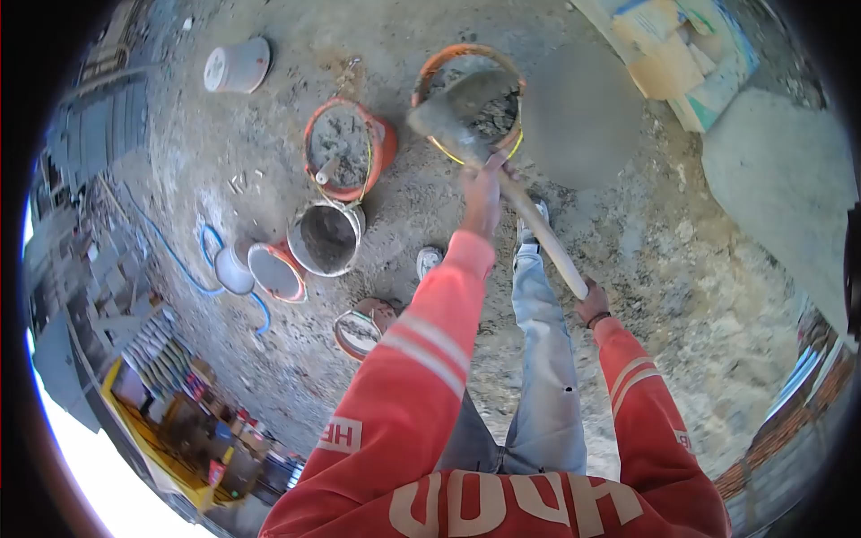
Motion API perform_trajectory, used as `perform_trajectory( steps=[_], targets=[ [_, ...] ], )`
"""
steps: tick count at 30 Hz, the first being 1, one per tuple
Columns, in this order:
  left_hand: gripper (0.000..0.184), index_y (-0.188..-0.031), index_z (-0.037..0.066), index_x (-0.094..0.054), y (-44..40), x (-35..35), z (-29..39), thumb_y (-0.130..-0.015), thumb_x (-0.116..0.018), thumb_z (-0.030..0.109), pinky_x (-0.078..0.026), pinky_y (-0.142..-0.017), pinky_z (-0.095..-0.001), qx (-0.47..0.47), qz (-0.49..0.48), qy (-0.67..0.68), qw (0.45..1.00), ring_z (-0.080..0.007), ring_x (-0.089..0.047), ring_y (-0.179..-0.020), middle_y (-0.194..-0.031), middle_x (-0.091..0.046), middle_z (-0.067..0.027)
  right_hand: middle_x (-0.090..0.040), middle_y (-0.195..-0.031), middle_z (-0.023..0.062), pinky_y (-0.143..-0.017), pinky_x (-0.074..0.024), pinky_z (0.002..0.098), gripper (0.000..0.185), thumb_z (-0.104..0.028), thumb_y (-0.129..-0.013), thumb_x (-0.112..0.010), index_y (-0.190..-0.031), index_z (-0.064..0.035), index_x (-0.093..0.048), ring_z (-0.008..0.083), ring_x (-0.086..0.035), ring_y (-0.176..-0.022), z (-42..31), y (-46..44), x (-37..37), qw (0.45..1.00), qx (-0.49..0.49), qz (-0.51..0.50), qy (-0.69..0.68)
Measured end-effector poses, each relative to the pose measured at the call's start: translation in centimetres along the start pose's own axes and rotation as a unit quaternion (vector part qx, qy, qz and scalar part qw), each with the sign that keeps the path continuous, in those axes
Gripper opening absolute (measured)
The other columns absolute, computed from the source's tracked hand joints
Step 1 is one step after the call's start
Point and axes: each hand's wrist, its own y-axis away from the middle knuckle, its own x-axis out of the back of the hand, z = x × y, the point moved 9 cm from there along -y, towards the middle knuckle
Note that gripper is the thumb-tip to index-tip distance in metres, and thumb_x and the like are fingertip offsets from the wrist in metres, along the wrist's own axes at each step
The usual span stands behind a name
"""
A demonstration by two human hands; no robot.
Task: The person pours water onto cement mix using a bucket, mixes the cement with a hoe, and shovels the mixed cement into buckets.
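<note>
I hold a shovel (552,238) across my front with both hands. My left hand (482,193) wraps the wooden handle close to the blade; my right hand (593,302) grips it by the far end. The wide grey blade lies over an orange bucket (433,67) that contains grey mortar (498,117). Whether the blade touches the mortar I cannot tell. Left of it stands another orange bucket (387,148), filled with grey mortar and with a short-handled tool (326,170) at its edge.
Several more buckets stand to the left, among them a grey-rimmed bucket (359,235) and a white bucket (240,67) on its side. A blue hose (166,247) curls on the rough ground. Torn cardboard (664,67) lies at upper right, near a grey slab (780,170).
</note>
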Motion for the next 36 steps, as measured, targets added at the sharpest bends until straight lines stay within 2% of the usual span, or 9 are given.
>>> perform_trajectory(
  steps=[4,6,11,18,21,23,27,33,36],
  targets=[
    [0.012,-0.082,0.003,-0.052,-3.5,2.7,-3.4,-0.074,-0.061,0.000,-0.047,-0.050,-0.0332,0.033,0.115,0.002,0.993,-0.0185,-0.055,-0.058,-0.068,-0.053,-0.0079,-0.065,-0.086,0.0196,-0.077,-0.0503,0.0461,0.037,-0.011,-0.065,-0.069,-0.101,-0.0066,-0.061,0.0388,-0.063,-0.084,2.9,-2.4,3.8,0.991,0.008,0.059,0.117],
    [0.012,-0.083,0.002,-0.052,0.6,1.4,-1.9,-0.074,-0.060,0.002,-0.046,-0.049,-0.0326,-0.018,0.083,0.056,0.995,-0.0192,-0.055,-0.057,-0.066,-0.052,-0.0074,-0.066,-0.087,0.0175,-0.076,-0.0497,0.0474,0.035,-0.006,-0.066,-0.068,-0.100,-0.0089,-0.061,0.0394,-0.062,-0.085,2.3,-1.2,7.4,0.987,-0.019,0.086,0.133],
    [0.012,-0.085,0.005,-0.052,11.5,5.8,0.7,-0.075,-0.059,0.003,-0.044,-0.052,-0.0310,-0.058,0.094,0.227,0.968,-0.0158,-0.050,-0.057,-0.067,-0.051,-0.0048,-0.064,-0.080,0.0147,-0.067,-0.0478,0.0472,0.026,-0.003,-0.067,-0.067,-0.090,-0.0102,-0.057,0.0378,-0.062,-0.078,-3.5,1.3,13.9,0.953,0.124,-0.002,0.277],
    [0.013,-0.091,0.008,-0.049,24.6,21.8,-9.8,-0.080,-0.056,0.006,-0.044,-0.055,-0.0307,-0.065,0.243,0.521,0.815,-0.0132,-0.046,-0.058,-0.068,-0.046,-0.0011,-0.064,-0.071,0.0121,-0.063,-0.0474,0.0486,0.025,-0.010,-0.068,-0.066,-0.091,-0.0159,-0.058,0.0382,-0.062,-0.071,-15.1,9.1,14.6,0.833,0.267,-0.179,0.450],
    [0.009,-0.088,0.009,-0.049,31.3,31.5,-15.8,-0.081,-0.054,0.007,-0.044,-0.054,-0.0303,-0.047,0.374,0.581,0.722,-0.0140,-0.045,-0.054,-0.066,-0.045,-0.0016,-0.065,-0.069,0.0124,-0.062,-0.0479,0.0489,0.026,-0.013,-0.069,-0.065,-0.094,-0.0180,-0.058,0.0373,-0.063,-0.070,-18.8,12.6,7.9,0.760,0.338,-0.242,0.499],
    [0.009,-0.088,0.008,-0.048,34.3,39.5,-20.5,-0.081,-0.053,0.006,-0.046,-0.053,-0.0305,-0.076,0.383,0.623,0.677,-0.0152,-0.045,-0.053,-0.066,-0.046,-0.0030,-0.065,-0.072,0.0138,-0.063,-0.0488,0.0480,0.028,-0.015,-0.069,-0.065,-0.097,-0.0179,-0.058,0.0363,-0.064,-0.071,-19.8,16.1,-0.1,0.682,0.382,-0.318,0.537],
    [0.007,-0.085,0.005,-0.047,43.4,55.9,-22.3,-0.081,-0.052,0.005,-0.049,-0.055,-0.0327,-0.155,0.461,0.582,0.652,-0.0187,-0.049,-0.055,-0.065,-0.046,-0.0063,-0.065,-0.074,0.0131,-0.064,-0.0503,0.0473,0.032,-0.017,-0.071,-0.064,-0.102,-0.0170,-0.059,0.0352,-0.065,-0.071,-21.5,23.7,-17.7,0.619,0.437,-0.369,0.539],
    [0.007,-0.087,0.003,-0.048,47.7,79.0,-21.2,-0.088,-0.054,0.008,-0.051,-0.053,-0.0337,-0.233,0.564,0.377,0.696,-0.0197,-0.052,-0.055,-0.066,-0.049,-0.0064,-0.065,-0.079,0.0113,-0.065,-0.0499,0.0460,0.022,-0.011,-0.080,-0.054,-0.102,-0.0145,-0.055,0.0342,-0.065,-0.073,-22.6,31.7,-44.0,0.609,0.617,-0.294,0.402],
    [0.006,-0.087,0.002,-0.049,44.7,82.2,-22.0,-0.089,-0.052,0.006,-0.051,-0.053,-0.0341,-0.189,0.594,0.337,0.705,-0.0191,-0.052,-0.055,-0.066,-0.049,-0.0066,-0.067,-0.083,0.0123,-0.069,-0.0505,0.0440,0.014,-0.011,-0.081,-0.054,-0.094,-0.0120,-0.060,0.0332,-0.066,-0.078,-22.7,33.0,-53.5,0.601,0.580,-0.295,0.464]
  ],
)
